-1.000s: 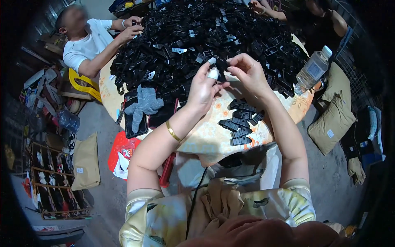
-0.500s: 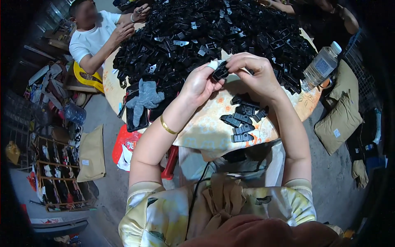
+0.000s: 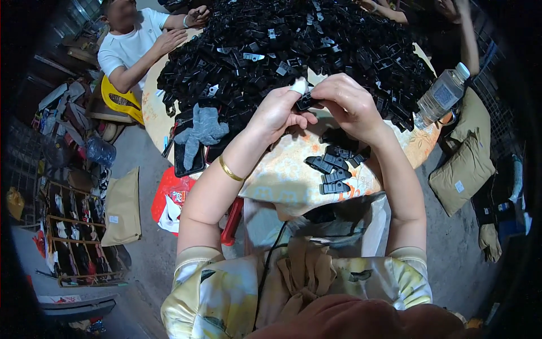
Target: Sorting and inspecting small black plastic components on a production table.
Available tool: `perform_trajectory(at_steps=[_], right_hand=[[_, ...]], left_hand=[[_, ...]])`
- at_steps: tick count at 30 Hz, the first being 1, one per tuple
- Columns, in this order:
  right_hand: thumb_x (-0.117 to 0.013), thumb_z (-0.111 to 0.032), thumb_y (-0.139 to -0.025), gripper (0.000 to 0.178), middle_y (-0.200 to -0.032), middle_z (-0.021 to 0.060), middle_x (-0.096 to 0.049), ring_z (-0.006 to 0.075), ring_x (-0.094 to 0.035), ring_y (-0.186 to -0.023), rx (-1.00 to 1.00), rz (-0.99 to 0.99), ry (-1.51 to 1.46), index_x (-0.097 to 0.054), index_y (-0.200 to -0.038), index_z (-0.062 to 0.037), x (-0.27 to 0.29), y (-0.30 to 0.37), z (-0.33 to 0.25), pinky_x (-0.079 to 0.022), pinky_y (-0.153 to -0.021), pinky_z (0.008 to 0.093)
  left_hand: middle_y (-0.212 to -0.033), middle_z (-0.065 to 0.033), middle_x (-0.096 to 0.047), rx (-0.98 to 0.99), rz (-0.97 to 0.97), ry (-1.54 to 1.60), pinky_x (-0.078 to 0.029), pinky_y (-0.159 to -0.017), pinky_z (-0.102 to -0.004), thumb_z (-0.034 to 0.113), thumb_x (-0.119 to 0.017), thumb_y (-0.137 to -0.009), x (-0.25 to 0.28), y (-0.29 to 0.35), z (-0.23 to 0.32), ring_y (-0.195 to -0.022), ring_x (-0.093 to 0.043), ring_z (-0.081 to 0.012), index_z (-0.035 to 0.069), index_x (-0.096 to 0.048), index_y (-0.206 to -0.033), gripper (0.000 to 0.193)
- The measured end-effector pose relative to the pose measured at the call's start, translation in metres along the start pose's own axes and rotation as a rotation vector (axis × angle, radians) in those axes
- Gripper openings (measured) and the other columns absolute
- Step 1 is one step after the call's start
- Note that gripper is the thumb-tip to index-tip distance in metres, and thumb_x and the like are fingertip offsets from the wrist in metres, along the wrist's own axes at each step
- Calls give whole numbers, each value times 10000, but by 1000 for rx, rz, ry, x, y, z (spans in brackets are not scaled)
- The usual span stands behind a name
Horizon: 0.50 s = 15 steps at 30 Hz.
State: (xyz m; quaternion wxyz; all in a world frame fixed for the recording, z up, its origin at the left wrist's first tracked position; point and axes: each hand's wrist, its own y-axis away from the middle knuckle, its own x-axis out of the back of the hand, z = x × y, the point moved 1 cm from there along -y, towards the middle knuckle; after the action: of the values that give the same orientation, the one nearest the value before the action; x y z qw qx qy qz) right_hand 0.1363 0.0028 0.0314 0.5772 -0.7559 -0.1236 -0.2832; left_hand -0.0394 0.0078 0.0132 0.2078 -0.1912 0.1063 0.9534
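My left hand [image 3: 276, 114], with a white wrap [image 3: 300, 86] on its thumb, is closed on a small black plastic part [image 3: 304, 103]. From the other side, the bent fingers of my right hand [image 3: 349, 106] pinch at the same part. Its exact kind is hidden by the fingers. Below my hands, several similar ridged black parts [image 3: 334, 174] lie together on the patterned tablecloth [image 3: 276, 182]. A large heap of black plastic pieces [image 3: 305, 42] spreads just beyond my fingertips.
A grey glove [image 3: 203, 131] lies over a dark tray at the left. A clear bottle [image 3: 443, 95] stands at the table's right edge. One person in a white shirt [image 3: 127, 50] sits at the far left; another person's arm [image 3: 468, 42] shows far right. A red stool [image 3: 232, 223] is below.
My right hand has turned, its fingers curling further down over the part. The black part shows less between my hands. At far right, the other person's arm has risen.
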Motion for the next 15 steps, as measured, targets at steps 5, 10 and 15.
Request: perform_trajectory(at_steps=[5, 10, 15], right_hand=[[-640, 106, -658, 311, -918, 93, -623, 255, -600, -874, -114, 15, -54, -596, -943, -10, 1, 2, -1, -489, -756, 330], [-655, 78, -656, 330, -954, 104, -612, 242, -597, -877, -342, 73, -261, -589, -965, -14, -2, 5, 1, -484, -753, 321], [-629, 70, -693, 432, -983, 123, -599, 216, -608, -915, -121, -62, 28, -552, -1107, -27, 1, 6, 2, -488, -781, 302]], left_hand=[[-885, -108, -596, -64, -132, -150, -520, -520, -209, 303, -484, -935, 1, 4, 6, -662, -631, -151, -42, -529, -1060, 369], [-865, -124, -618, 14, -182, -69, -530, -527, -197, 285, -488, -937, 3, 5, 8, -618, -622, -116, -41, -518, -1079, 357], [-884, -132, -624, 36, -205, -203, -548, -567, -214, 310, -496, -929, 7, 1, 7, -643, -627, -122, -46, -525, -1060, 380]])
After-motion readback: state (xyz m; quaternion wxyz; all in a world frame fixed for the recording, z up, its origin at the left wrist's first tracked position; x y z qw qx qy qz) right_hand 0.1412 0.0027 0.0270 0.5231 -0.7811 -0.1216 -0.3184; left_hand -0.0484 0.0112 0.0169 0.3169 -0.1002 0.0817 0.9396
